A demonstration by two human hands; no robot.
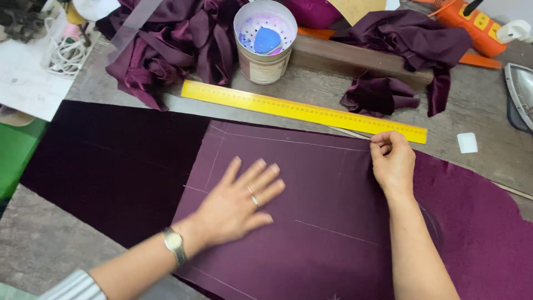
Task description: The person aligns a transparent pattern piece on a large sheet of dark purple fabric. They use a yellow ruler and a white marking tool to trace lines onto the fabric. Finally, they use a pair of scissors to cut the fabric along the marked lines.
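Observation:
A purple fabric panel (311, 194) with white chalk lines lies flat on a darker velvet piece (116, 161) on the grey worktable (44, 244). My left hand (239, 203), wearing a ring and a wristwatch, presses flat on the panel with fingers spread. My right hand (393, 161) pinches the panel's upper edge between thumb and fingers. A long yellow ruler (302, 110) lies just beyond that edge, close to my right fingertips.
A metal tin (265, 50) holding blue and pink chalk pieces stands behind the ruler. Crumpled purple cloth (172, 47) is heaped at the back left, more cloth (400, 50) drapes a wooden block. A white chalk block (467, 143) and an iron (521, 94) sit right.

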